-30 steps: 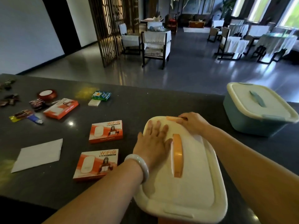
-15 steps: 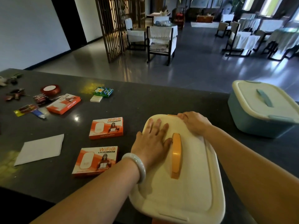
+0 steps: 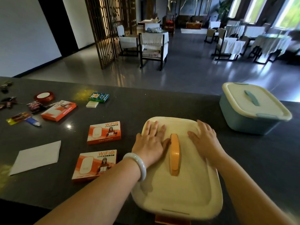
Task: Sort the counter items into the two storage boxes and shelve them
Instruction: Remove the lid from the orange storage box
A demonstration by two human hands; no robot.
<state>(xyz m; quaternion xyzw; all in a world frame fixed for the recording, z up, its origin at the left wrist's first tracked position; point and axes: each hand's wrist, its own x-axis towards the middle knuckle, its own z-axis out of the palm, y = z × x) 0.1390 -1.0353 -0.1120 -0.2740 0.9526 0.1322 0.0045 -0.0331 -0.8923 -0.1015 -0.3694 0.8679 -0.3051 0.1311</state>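
Observation:
A storage box with a cream lid (image 3: 183, 190) and an orange handle (image 3: 175, 154) stands on the dark counter (image 3: 146, 108) right in front of me. My left hand (image 3: 151, 142) lies flat on the lid left of the handle. My right hand (image 3: 205, 137) lies flat on the lid right of it. A second, blue box with a cream lid (image 3: 253, 108) stands shut at the right. Three orange WiFi cartons (image 3: 103, 132) (image 3: 95, 164) (image 3: 59, 110) lie to the left.
Farther left lie a white paper sheet (image 3: 37, 157), a red tape roll (image 3: 43, 96), a small tube (image 3: 33, 121), snack wrappers (image 3: 19, 117), a green-and-blue pack (image 3: 98, 97) and a small white block (image 3: 92, 104). Beyond the counter are chairs and tables.
My right hand has left the far edge of the lid and now lies flat beside the handle. My left hand stays flat on the lid.

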